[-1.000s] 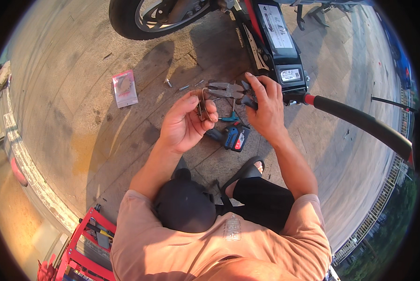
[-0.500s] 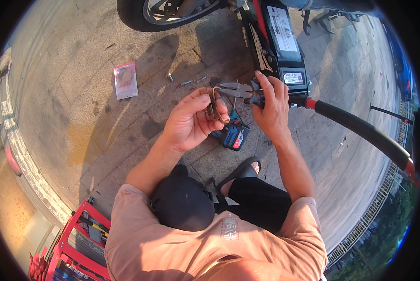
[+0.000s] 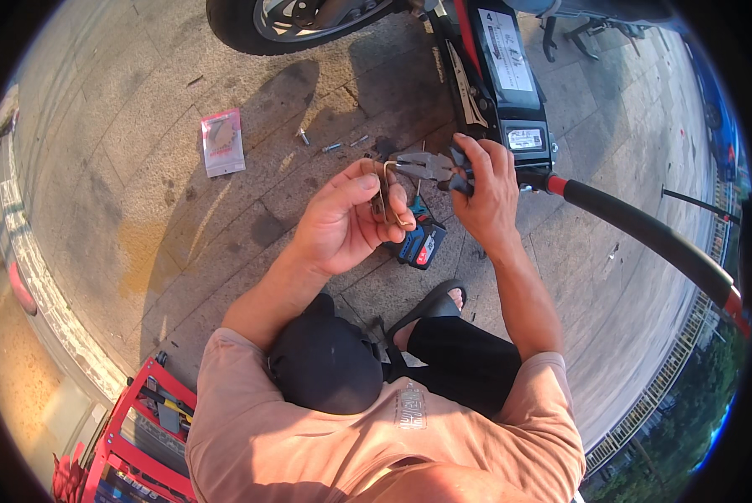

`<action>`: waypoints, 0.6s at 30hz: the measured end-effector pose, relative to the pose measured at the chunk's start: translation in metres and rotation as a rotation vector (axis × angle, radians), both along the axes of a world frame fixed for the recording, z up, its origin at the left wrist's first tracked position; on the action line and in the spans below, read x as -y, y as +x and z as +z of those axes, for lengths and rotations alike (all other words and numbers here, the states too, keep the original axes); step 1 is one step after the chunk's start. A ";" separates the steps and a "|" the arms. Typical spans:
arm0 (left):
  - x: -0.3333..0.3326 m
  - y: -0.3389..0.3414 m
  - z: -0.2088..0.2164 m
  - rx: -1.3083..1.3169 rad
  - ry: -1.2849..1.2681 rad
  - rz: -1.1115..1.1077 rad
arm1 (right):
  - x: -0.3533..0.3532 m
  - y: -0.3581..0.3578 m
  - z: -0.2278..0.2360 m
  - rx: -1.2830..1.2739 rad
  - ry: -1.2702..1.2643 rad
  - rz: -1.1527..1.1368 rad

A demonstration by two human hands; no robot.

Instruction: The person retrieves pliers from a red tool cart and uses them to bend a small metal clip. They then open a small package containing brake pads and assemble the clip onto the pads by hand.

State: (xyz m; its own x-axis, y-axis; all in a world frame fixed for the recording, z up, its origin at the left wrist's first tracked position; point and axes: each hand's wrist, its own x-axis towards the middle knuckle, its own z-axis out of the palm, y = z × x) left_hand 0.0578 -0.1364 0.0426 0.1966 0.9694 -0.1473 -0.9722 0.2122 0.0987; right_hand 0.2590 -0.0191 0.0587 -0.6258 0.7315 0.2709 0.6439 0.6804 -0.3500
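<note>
My left hand (image 3: 335,220) is closed around a small bent metal piece (image 3: 387,186), thin and brownish, pinched between thumb and fingers; the fingers partly cover it. My right hand (image 3: 489,194) is wrapped round the dark handles of a pair of pliers (image 3: 426,165). The pliers point left, and their jaw tips meet the upper end of the bent piece. Below both hands a blue and black cordless power tool (image 3: 418,246) lies on the paving, its upper part partly hidden by the left fingers.
Several loose bolts (image 3: 332,147) and a clear-and-pink plastic pouch (image 3: 223,144) lie on the pavement. Ahead are a tyre (image 3: 246,35) and a floor jack (image 3: 510,59), its long padded handle (image 3: 644,222) reaching right. A red tool cart (image 3: 145,461) stands at lower left.
The bent metal piece has tilted slightly in my left fingers, and its lower end shows more. Both hands have shifted very little; the pliers stay at its upper end.
</note>
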 end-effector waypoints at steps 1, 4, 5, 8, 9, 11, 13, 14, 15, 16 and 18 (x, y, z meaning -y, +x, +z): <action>0.000 0.001 0.000 0.014 0.001 -0.005 | 0.000 0.000 0.001 -0.003 -0.001 -0.003; 0.001 0.003 0.000 0.045 0.000 -0.017 | 0.000 0.001 0.002 -0.003 -0.002 -0.015; 0.001 0.003 0.000 0.052 0.000 -0.022 | 0.000 0.001 0.002 -0.001 0.001 -0.020; 0.001 0.003 0.001 0.063 0.009 -0.045 | -0.001 0.001 0.002 -0.007 0.009 -0.024; 0.000 0.002 0.002 0.064 0.013 -0.054 | -0.001 0.001 0.002 -0.012 0.006 -0.021; 0.001 0.004 0.003 0.089 -0.002 -0.030 | -0.001 0.001 0.002 -0.020 0.005 -0.016; 0.000 0.006 0.004 0.101 -0.001 -0.014 | 0.000 0.000 0.003 -0.017 -0.016 -0.023; 0.000 0.006 0.004 0.100 0.006 -0.009 | 0.000 0.000 0.003 -0.013 -0.021 -0.026; 0.000 0.006 0.004 0.099 0.012 -0.003 | 0.001 -0.001 0.004 -0.013 -0.036 -0.025; 0.000 0.006 0.004 0.102 0.020 0.000 | 0.001 -0.002 0.004 -0.012 -0.046 -0.023; -0.001 0.006 0.004 0.113 0.038 0.004 | 0.002 -0.002 0.005 -0.015 -0.062 -0.021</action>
State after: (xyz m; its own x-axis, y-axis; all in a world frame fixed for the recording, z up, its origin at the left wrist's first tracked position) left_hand 0.0639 -0.1356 0.0463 0.2056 0.9747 -0.0874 -0.9785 0.2060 -0.0035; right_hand 0.2569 -0.0208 0.0635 -0.6061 0.7604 0.2334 0.6526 0.6432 -0.4006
